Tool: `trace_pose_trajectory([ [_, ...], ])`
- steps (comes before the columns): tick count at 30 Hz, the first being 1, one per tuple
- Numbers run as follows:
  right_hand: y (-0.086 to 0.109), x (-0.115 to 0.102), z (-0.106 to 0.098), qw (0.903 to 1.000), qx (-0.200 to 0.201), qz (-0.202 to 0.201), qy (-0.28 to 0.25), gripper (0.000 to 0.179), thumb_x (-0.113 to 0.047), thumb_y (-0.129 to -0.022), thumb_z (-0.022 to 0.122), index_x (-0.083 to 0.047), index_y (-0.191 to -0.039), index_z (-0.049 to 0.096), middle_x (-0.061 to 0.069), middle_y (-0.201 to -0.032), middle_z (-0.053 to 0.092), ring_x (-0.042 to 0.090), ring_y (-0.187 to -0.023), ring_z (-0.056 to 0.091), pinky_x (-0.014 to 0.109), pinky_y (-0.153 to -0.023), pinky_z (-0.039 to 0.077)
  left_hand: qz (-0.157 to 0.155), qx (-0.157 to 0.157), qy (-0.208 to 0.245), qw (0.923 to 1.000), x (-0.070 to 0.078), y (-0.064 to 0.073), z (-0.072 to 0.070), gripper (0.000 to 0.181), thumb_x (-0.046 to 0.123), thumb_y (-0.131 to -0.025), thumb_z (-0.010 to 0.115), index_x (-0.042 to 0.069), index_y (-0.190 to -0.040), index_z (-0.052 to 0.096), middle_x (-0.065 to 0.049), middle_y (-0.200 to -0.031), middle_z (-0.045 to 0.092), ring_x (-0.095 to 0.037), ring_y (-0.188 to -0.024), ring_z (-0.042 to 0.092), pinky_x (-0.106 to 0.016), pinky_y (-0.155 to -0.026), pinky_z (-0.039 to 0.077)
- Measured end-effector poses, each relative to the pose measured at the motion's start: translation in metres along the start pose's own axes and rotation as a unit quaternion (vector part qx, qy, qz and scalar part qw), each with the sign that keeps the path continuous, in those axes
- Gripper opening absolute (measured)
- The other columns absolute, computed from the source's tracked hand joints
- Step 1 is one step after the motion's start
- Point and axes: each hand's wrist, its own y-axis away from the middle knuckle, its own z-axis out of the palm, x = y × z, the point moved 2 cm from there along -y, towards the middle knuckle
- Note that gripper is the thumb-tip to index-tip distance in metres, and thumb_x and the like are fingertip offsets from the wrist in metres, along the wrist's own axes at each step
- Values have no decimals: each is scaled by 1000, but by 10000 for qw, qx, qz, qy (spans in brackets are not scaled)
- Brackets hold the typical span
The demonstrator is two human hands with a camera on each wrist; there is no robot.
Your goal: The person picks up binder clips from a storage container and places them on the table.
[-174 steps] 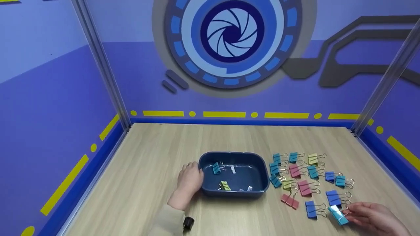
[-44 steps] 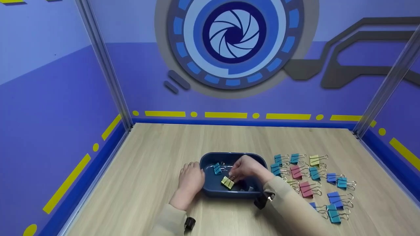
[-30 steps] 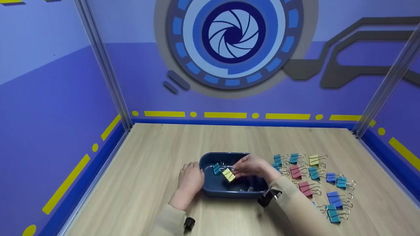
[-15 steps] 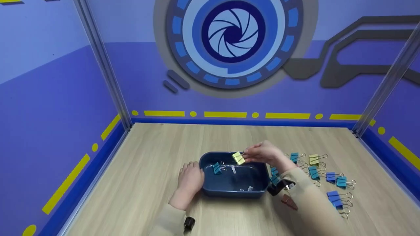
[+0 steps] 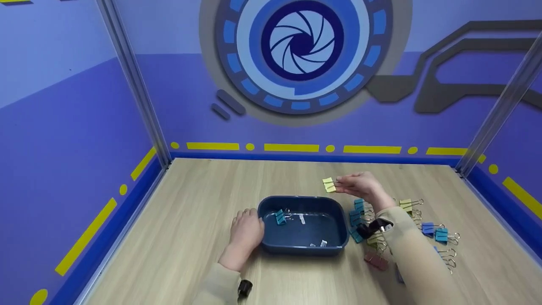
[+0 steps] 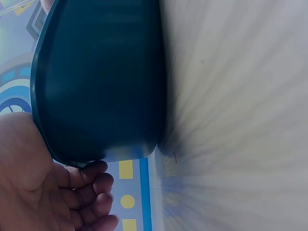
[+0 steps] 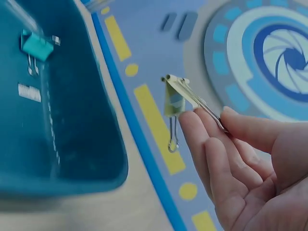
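Note:
My right hand (image 5: 360,185) pinches a yellow binder clip (image 5: 329,185) by one wire handle, between thumb and fingers. In the right wrist view the clip (image 7: 175,94) hangs in the air with its other handle dangling. It is beyond the back right corner of a dark blue tub (image 5: 302,250). Against the tub's left side rests my left hand (image 5: 247,231), its loosely bent fingers (image 6: 103,183) touching the rim in the left wrist view. Inside the tub lie a teal binder clip (image 5: 280,217) and small whitish pieces (image 5: 302,219).
Right of the tub, several binder clips lie on the wooden table (image 5: 203,186), among them a red one (image 5: 376,260), a blue one (image 5: 427,229) and a teal one (image 5: 441,235). My right forearm (image 5: 417,254) hides part of them. A patterned wall (image 5: 178,97) stands behind.
Earlier my right hand was at a teal clip on the right; later it gripped the yellow clip inside the tub. The clip has since risen out, back and right. My left hand stays put.

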Motion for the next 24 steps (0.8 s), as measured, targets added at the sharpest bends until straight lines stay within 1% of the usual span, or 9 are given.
trace_pose_trajectory([
  [3,-4,6,-9,9997,226,-5,-19,27,-4,-101,60,13,-121,60,5,-84,78,14,-78,78,24,-78,61,-11,-1,10,10000,0,0,0,29,19,-98,61,-5,-114,65,-20,-107,69,-37,-103,62,-50,-89,50],
  [7,-9,17,-18,9977,600,46,311,39,-8,-103,57,17,-133,52,2,-86,77,11,-78,77,25,-81,61,-40,-40,59,10000,0,0,-1,30,19,-98,61,-5,-115,65,-21,-108,69,-37,-104,61,-50,-89,49],
  [9,-11,22,-21,9951,817,65,547,44,-9,-104,56,19,-137,48,4,-90,78,11,-79,77,27,-83,61,-81,-126,77,9999,0,0,-1,32,19,-99,60,-5,-118,64,-21,-111,69,-37,-107,61,-50,-90,49],
  [11,-11,27,-24,9919,1015,77,757,44,-9,-104,56,18,-138,49,10,-97,78,12,-82,77,31,-87,60,-130,-211,101,9996,0,0,-1,33,20,-100,59,-6,-121,64,-21,-114,68,-37,-109,60,-50,-92,49],
  [13,-11,32,-25,9884,1189,79,941,42,-9,-103,57,17,-136,52,14,-103,78,13,-84,77,35,-91,59,-176,-277,122,9994,1,0,-1,35,20,-100,58,-6,-123,63,-21,-116,68,-37,-111,60,-50,-93,48],
  [15,-11,37,-27,9848,1342,96,1101,38,-8,-102,58,17,-132,57,15,-104,78,14,-84,77,37,-93,59,-196,-303,145,9992,1,1,-2,35,21,-101,58,-6,-124,63,-21,-116,68,-37,-111,60,-50,-93,48],
  [20,-12,46,-28,9811,1545,237,1143,30,-2,-97,62,17,-121,64,13,-92,79,17,-79,77,39,-88,61,-160,-248,161,9994,0,1,-1,33,20,-100,59,-5,-121,64,-21,-113,68,-36,-109,60,-50,-91,49],
  [24,-14,49,-28,9788,1587,493,1198,27,-3,-96,64,14,-118,67,13,-90,79,20,-78,78,40,-84,62,-111,-184,144,9997,0,0,-2,32,20,-99,60,-5,-119,64,-21,-112,68,-37,-108,60,-50,-90,49],
])
